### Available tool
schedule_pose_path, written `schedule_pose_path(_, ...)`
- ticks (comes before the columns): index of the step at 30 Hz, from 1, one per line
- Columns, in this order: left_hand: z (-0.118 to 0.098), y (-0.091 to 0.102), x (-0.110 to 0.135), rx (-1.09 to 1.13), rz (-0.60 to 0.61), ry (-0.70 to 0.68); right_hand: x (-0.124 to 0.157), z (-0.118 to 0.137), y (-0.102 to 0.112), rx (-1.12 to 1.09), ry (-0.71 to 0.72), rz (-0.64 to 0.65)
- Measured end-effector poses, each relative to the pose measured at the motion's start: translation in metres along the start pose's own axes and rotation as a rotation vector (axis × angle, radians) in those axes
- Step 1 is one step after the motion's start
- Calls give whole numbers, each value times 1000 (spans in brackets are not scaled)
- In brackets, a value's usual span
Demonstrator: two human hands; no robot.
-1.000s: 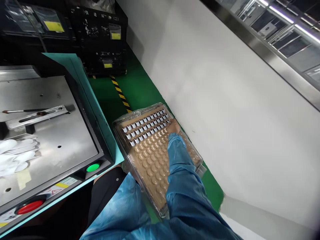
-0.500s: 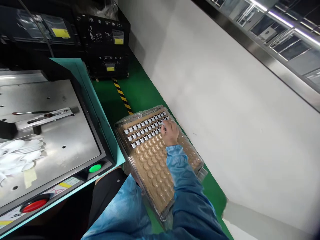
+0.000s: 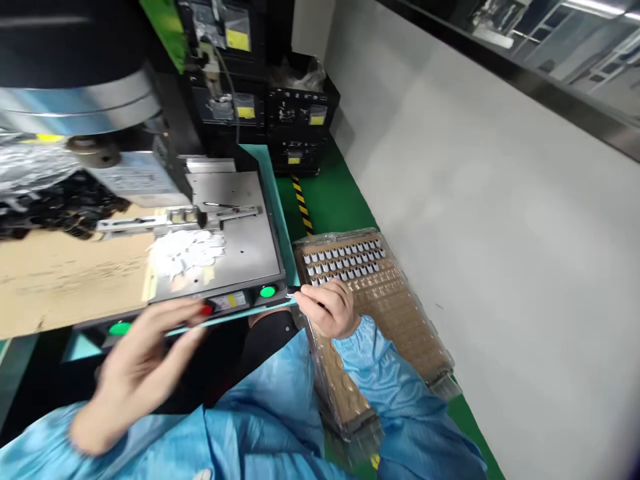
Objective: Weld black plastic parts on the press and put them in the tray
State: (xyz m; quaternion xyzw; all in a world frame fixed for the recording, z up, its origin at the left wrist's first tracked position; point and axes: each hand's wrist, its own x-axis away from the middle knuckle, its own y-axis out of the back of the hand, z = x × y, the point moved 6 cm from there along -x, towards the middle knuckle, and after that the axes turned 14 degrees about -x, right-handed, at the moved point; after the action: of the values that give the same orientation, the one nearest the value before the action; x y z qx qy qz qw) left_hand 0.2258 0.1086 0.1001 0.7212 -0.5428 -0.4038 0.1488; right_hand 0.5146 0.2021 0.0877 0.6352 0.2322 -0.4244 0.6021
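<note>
A brown plastic tray (image 3: pixel 395 307) with rows of small white parts (image 3: pixel 345 261) at its far end lies beside the machine, low on my right. My right hand (image 3: pixel 330 308) hovers over the tray's near left edge, fingers curled in a pinch on something small that I cannot make out. My left hand (image 3: pixel 137 363) is raised in front of the machine's front panel, blurred, its fingers stretched out with nothing in them. Both arms wear blue sleeves.
A press machine with a steel plate (image 3: pixel 225 233) carries a pile of white pieces (image 3: pixel 187 252), a green button (image 3: pixel 268 291) and a red button (image 3: pixel 206 309). Cardboard (image 3: pixel 65 280) lies at left. Black crates (image 3: pixel 295 120) stand behind, on a green floor with a striped line (image 3: pixel 301 200).
My right hand left the rows of white parts and drew back to the tray's near left edge. My left hand came into view. The view swung left and up over the machine.
</note>
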Motion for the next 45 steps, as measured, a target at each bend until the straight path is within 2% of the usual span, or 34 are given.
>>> schedule_pose_path(3,-20,-40,-6,189,167,-102,-19,25,-11,-44,51,9)
schedule_pose_path(6,-37,-52,-11,261,178,-157,-27,46,-19,-97,79,24)
schedule_pose_path(9,-42,-44,-8,302,147,-159,-30,59,-26,-150,77,23)
schedule_pose_path(15,-32,-22,6,358,104,-122,-42,73,-35,-191,78,14)
schedule_pose_path(21,-27,-9,8,405,93,-123,-53,82,-43,-177,84,10)
schedule_pose_path(27,-22,-3,10,434,100,-117,-50,83,-53,-133,67,96)
schedule_pose_path(30,-18,-4,11,452,123,-59,-52,83,-54,-239,8,66)
schedule_pose_path(34,-11,-13,13,550,171,124,-53,84,-59,-269,-125,-13)
schedule_pose_path(38,-4,-24,17,653,234,286,-51,87,-67,-268,-278,-29)
schedule_pose_path(42,6,-35,21,695,278,451,-49,85,-74,-412,-436,-59)
schedule_pose_path(45,9,-41,24,722,303,510,-47,84,-78,-447,-504,-68)
